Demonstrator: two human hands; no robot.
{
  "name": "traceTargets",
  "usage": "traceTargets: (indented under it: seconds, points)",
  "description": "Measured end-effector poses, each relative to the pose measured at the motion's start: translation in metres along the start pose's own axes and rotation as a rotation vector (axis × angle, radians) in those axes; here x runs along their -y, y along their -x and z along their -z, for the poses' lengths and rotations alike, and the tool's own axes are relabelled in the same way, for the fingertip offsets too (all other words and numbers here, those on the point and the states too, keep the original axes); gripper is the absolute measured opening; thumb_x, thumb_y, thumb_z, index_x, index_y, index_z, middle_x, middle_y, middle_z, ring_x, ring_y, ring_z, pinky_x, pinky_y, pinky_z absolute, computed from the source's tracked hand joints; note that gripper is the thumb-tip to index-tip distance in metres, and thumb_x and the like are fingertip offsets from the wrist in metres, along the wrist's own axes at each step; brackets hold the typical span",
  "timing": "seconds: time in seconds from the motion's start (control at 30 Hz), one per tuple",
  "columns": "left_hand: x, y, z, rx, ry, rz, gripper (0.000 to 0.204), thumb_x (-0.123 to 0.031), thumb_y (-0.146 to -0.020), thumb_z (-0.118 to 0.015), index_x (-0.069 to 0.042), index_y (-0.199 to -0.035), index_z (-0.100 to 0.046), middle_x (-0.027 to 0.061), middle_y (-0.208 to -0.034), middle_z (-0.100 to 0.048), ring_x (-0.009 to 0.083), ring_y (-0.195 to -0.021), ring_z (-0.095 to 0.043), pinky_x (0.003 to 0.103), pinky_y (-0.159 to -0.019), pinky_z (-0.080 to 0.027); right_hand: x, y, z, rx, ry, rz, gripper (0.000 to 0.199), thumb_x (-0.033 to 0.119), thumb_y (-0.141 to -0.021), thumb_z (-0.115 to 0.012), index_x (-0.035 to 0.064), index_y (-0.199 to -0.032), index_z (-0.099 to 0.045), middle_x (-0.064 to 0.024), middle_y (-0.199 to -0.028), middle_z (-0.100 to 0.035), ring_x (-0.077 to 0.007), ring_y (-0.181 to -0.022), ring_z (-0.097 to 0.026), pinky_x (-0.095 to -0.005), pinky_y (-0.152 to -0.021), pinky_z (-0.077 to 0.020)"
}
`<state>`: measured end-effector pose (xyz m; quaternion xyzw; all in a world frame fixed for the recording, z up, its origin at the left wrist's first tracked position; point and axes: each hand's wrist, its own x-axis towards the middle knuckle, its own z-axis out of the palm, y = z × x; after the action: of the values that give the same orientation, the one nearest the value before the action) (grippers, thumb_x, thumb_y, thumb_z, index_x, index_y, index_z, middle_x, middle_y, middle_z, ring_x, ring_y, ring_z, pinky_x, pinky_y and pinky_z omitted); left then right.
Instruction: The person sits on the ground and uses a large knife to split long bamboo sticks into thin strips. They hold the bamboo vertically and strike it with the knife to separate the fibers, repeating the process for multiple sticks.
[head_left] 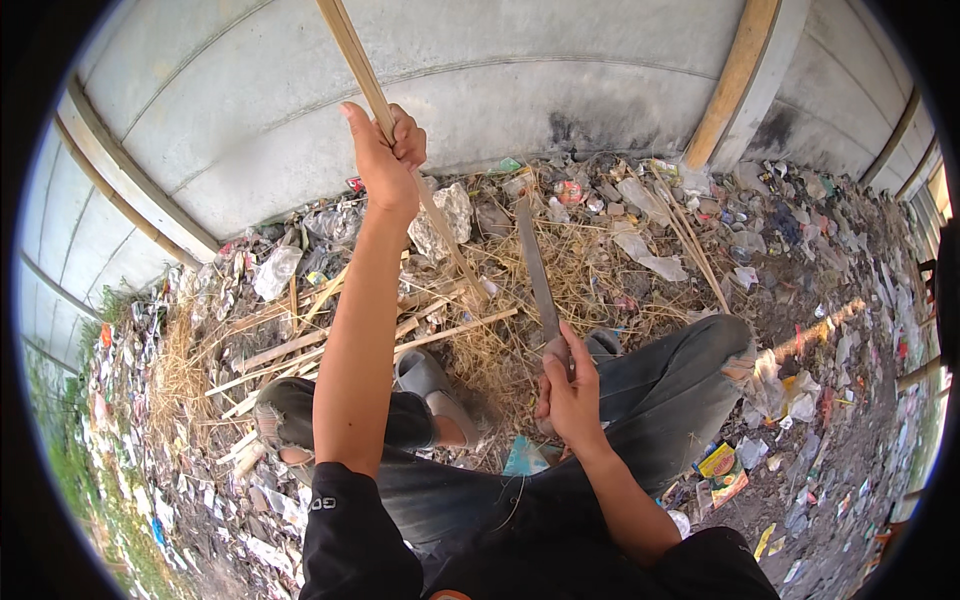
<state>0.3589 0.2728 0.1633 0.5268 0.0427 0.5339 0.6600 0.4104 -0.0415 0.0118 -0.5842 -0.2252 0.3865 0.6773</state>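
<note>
My left hand (388, 160) is raised in front of me, wrapped round a long split bamboo strip (360, 60). The strip slants, its upper end running out of view at the top and its lower end coming down among dry straw. Lower and to the right, my right hand (573, 395) grips a machete (536, 275) by its handle. The long, dull grey blade points up and away, apart from the bamboo strip. More cut bamboo strips (290, 350) lie in a loose pile on the ground, to the left of the blade.
A grey concrete panel wall (470, 100) stands ahead, with a wooden post (735, 85) against it. Plastic litter (640, 250), a whitish rock (443, 218) and straw (590, 285) cover the ground. My bent knees and a grey sandal (435, 385) sit close below my hands.
</note>
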Motion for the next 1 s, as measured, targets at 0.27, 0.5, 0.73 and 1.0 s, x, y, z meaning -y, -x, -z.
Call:
traceTargets:
  seconds: [0.27, 0.5, 0.73, 1.0]
  points:
    - [0.004, 0.008, -0.024, -0.137, -0.334, -0.181, 0.044, -0.043, -0.105, -0.054, -0.010, -0.078, -0.045, -0.0012, -0.063, -0.047, 0.0084, -0.057, -0.045, 0.026, -0.053, -0.035, 0.080, 0.001, -0.002, 0.081, -0.006, 0.202, 0.055, 0.005, -0.103, -0.051, 0.0049, -0.155, -0.033, 0.0023, -0.061, -0.050, -0.0027, -0.044, -0.043, -0.0208, -0.042, -0.0397]
    - [0.019, 0.007, -0.036, -0.264, -0.475, -0.382, 0.039, -0.035, -0.106, -0.055, -0.010, -0.077, -0.045, -0.0056, -0.055, -0.040, 0.0049, -0.047, -0.038, 0.026, -0.043, -0.030, 0.024, 0.016, -0.009, 0.187, 0.107, 0.170, 0.055, 0.005, -0.103, -0.052, 0.0043, -0.155, -0.034, 0.0011, -0.074, -0.054, -0.0023, -0.049, -0.047, -0.0216, -0.045, -0.0418]
    - [0.004, -0.002, -0.018, -0.071, -0.108, -0.008, 0.065, -0.067, -0.102, -0.040, -0.014, -0.065, -0.031, -0.0059, -0.057, -0.024, 0.0064, -0.049, -0.021, 0.026, -0.045, -0.016, 0.085, -0.008, -0.008, 0.141, 0.100, 0.228, 0.054, 0.009, -0.104, -0.052, 0.0049, -0.155, -0.035, 0.0012, -0.071, -0.053, -0.0025, -0.048, -0.046, -0.0210, -0.043, -0.0402]
    - [0.018, -0.013, -0.036, -0.266, -0.307, -0.129, 0.070, -0.076, -0.096, -0.036, -0.015, -0.063, -0.025, -0.0055, -0.055, -0.020, 0.0092, -0.045, -0.018, 0.028, -0.042, -0.018, 0.017, 0.008, -0.018, -0.036, 0.175, 0.566, 0.054, 0.006, -0.102, -0.053, -0.0015, -0.153, -0.036, 0.0009, -0.069, -0.053, -0.0050, -0.048, -0.048, -0.0230, -0.043, -0.0419]
